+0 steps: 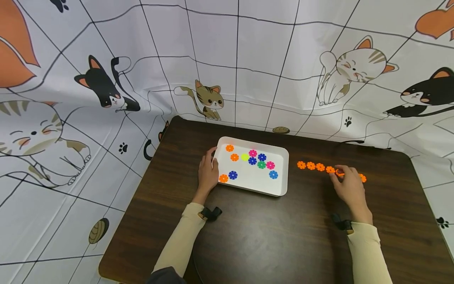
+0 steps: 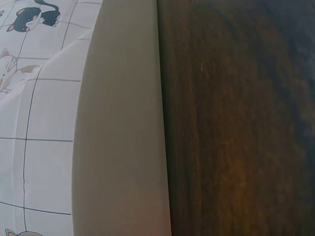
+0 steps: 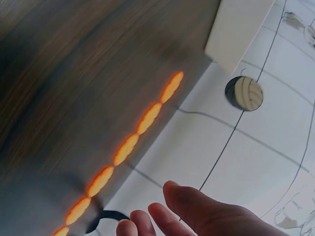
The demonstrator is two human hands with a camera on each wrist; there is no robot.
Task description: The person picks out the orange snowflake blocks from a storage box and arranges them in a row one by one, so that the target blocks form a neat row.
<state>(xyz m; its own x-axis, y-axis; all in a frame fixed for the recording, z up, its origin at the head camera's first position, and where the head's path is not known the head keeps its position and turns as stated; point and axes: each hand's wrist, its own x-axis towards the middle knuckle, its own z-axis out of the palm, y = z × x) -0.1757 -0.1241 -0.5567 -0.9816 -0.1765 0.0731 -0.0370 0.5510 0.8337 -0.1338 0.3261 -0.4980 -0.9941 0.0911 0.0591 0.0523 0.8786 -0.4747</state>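
Head view, orange discs (image 1: 320,167): in a row on table (image 1: 269,232), R of tray (image 1: 252,182).
R hand (image 1: 352,191): over row's R part; four discs L of fingertips, one shows btwn thumb & index, end disc past hand.
R fingers: loosely bent, tips slightly apart.
Tray: white, w/ multicolored discs (image 1: 252,161); L hand (image 1: 207,173) grips its L edge.
Backdrop (image 1: 259,59): cat-print, behind table.

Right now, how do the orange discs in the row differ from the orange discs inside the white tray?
The row discs lie on the table, the tray discs inside the white tray. The row discs form one line; of the tray discs, one lies apart from two others. At least six row discs show, but only three tray discs. Both are round and bright orange.
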